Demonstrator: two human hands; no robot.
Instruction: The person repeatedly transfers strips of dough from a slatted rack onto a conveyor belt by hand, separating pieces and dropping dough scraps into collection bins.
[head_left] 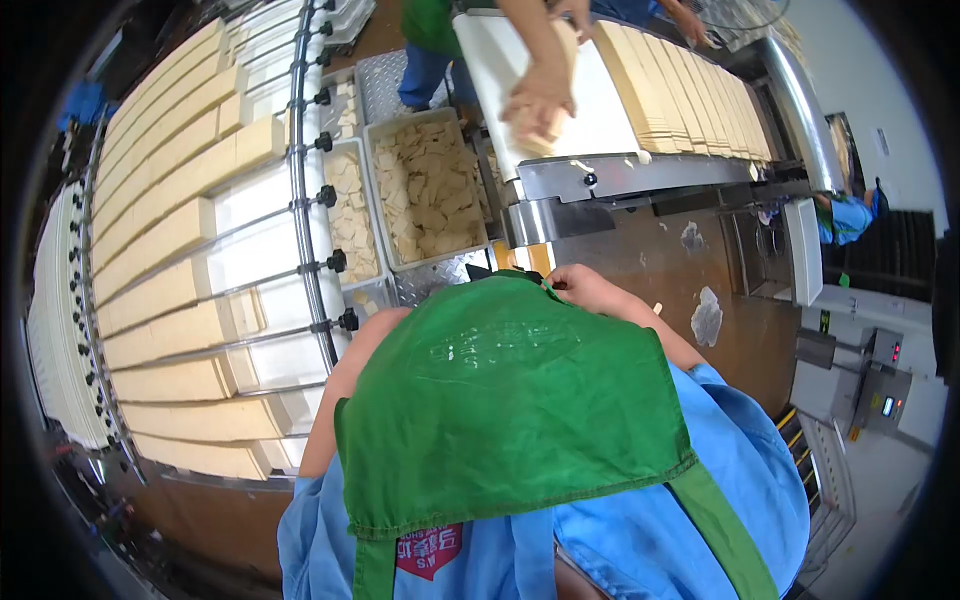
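Note:
A green apron (500, 390) with wet-looking pale marks bulges out over my chest, worn on top of a blue shirt (740, 440). At its far edge my right hand (578, 287) is closed, fingertips pinched on the apron's green edge or string. Dark strips (505, 272) stick out beside those fingers. My left forearm (345, 390) runs down along the other side of the apron, and the hand at its end is hidden behind the cloth.
To the left, long pale slabs (180, 230) lie in rows between metal rails. Ahead stand bins of broken pieces (425, 190). A co-worker's hand (540, 105) handles pale sheets on a white conveyor (490, 60), beside a row of stacked sheets (680, 95). Plastic scraps (706, 316) lie on the brown floor.

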